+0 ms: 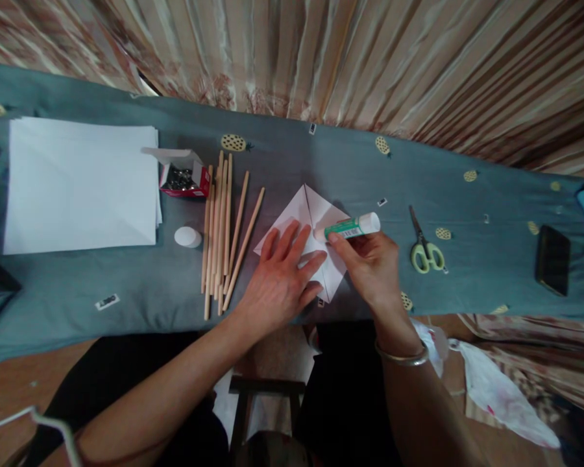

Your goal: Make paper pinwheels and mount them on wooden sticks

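Note:
A folded white paper square (321, 206) lies turned corner-up on the cloth, its flaps meeting along a line down the middle. My left hand (282, 275) rests flat on its left side with the fingers spread. In my right hand (372, 263) is a green and white glue stick (353, 226), tilted low, with its uncapped end at the paper's centre line. The glue stick's white cap (187, 237) stands on the cloth to the left, beside several wooden sticks (219, 227).
On the left are a stack of white paper (80, 188) and an open red box (185, 178) of small dark metal pieces. Green-handled scissors (425, 250) lie to the right, with a dark phone (553, 259) farther out. The table's near edge runs just below my hands.

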Demonstrator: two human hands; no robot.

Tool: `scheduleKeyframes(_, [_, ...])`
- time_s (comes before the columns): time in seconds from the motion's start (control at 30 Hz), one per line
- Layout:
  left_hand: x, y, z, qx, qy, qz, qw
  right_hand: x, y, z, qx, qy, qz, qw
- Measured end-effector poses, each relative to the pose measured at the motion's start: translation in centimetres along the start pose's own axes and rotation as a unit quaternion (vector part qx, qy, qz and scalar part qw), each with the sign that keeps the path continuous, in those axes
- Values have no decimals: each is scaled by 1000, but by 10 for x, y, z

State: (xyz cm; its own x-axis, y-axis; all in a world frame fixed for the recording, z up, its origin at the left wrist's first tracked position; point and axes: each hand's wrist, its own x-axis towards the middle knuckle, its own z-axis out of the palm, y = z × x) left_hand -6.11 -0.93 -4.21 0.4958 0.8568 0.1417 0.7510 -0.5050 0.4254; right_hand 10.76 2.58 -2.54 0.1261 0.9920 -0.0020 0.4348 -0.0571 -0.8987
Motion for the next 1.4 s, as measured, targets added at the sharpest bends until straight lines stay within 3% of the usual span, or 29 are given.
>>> scheduleKeyframes(0.47, [0, -1, 4, 4, 10, 5, 1000, -10, -13, 5, -201, 11, -122, 972])
scheduleKeyframes(1.4, [1, 1, 1, -3, -12, 0, 1000, -9, -17, 5, -215, -47, -143, 965])
